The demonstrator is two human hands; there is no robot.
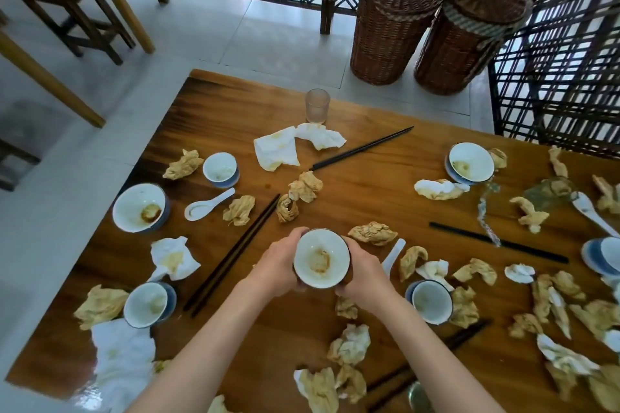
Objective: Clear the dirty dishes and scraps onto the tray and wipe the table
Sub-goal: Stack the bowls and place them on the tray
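Observation:
I hold a white bowl (321, 258) with a brown stain inside, above the middle of the wooden table (369, 178). My left hand (280, 266) cups its left side and my right hand (360, 270) its right side. Other dirty bowls stand around: one at the left (139, 208), a small one (220, 169), one at the near left (147, 303), one to my right (431, 302) and one at the far right (469, 163). Crumpled stained napkins (276, 147) and brown scraps (303, 186) lie all over. No tray is in view.
A clear glass (317, 106) stands at the table's far edge. Black chopsticks (362, 147) and another pair (235, 253) lie on the wood, with a white spoon (208, 204). Two wicker baskets (392, 17) stand on the floor beyond, by a lattice screen. Wooden stools stand at the far left.

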